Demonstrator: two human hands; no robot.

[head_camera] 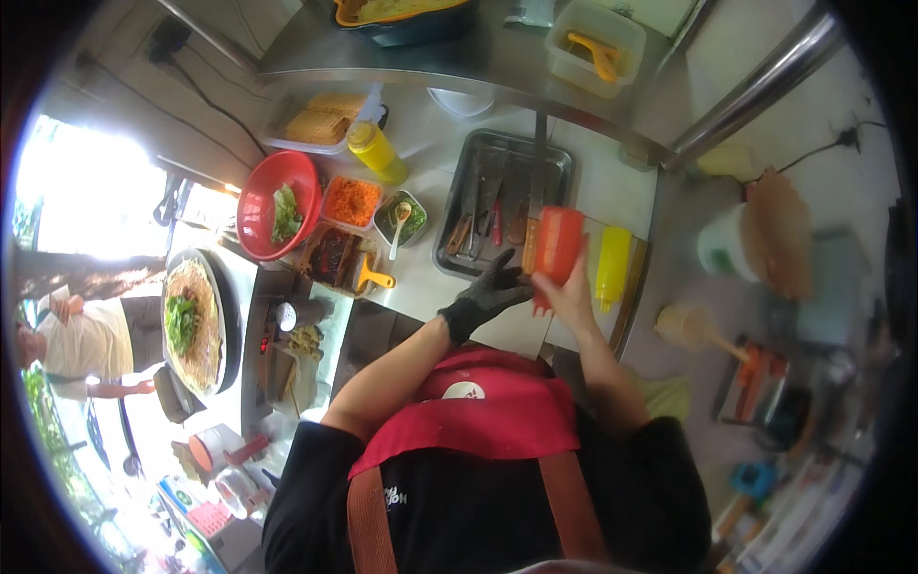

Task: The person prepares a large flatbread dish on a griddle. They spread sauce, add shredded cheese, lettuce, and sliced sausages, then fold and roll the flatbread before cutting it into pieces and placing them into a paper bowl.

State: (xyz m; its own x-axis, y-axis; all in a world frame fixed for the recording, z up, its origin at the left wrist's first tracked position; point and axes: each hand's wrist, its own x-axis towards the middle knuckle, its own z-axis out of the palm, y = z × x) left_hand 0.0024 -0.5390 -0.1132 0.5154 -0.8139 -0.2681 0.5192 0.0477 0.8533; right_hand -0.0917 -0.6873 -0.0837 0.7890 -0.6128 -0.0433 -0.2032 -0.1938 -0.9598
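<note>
My right hand (571,295), bare, grips a red squeeze bottle (559,244) near its nozzle end. The bottle's several thin spouts point toward my body. In a black glove, my left hand (493,293) reaches beside the bottle with its fingers apart; whether the fingertips touch the bottle is hard to tell. Behind both hands lies a metal tray (448,247) with wooden-handled spatulas or knives and a red-handled tool (496,224). Just right of my right hand, a yellow squeeze bottle (613,267) lies or stands with its spouts toward me.
Leftward are a red bowl (247,215) with lettuce, shredded carrot (351,201), chopped greens (412,224), a sauce tub (326,255) with a brush and another yellow bottle (376,152). A crepe (204,344) lies on a round griddle (228,323). Beyond it stands a person (90,344). A steel shelf (495,54) overhangs the back.
</note>
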